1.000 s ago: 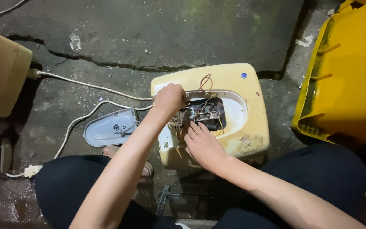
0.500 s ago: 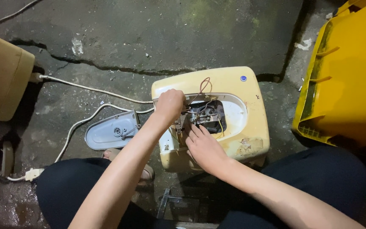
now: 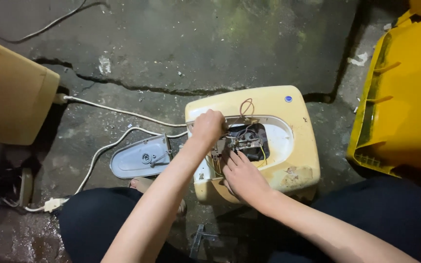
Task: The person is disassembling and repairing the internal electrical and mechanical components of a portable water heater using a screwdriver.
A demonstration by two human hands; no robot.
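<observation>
Head view: a yellowed plastic appliance housing (image 3: 269,141) lies on the cracked concrete floor (image 3: 196,53), directly in front of the seated person's knees, with its oval service opening facing up. Inside the opening sits a dark terminal block (image 3: 249,141) with thin coloured wires (image 3: 245,108) looping out of it. The left hand (image 3: 209,127) is closed into a fist at the left rim of the opening, fingers curled down onto the wiring; what it clamps is hidden beneath the knuckles and cannot be told. The right hand (image 3: 242,176) rests on the lower rim, fingers extended and loosely spread, fingertips touching the wiring just below the terminal block; it grips nothing. A grey oval cover plate (image 3: 140,157) lies on the floor just left of the housing, inner face up. A white power cord (image 3: 118,113) runs from the housing toward a beige casing (image 3: 10,97) at the left edge. A yellow bin (image 3: 405,102) stands at the right. Judged from this arrangement, the step in hand is work on the exposed wiring with the cover off. The next move calls for fine fingertip control in a tight opening, with the housing held steady.
</observation>
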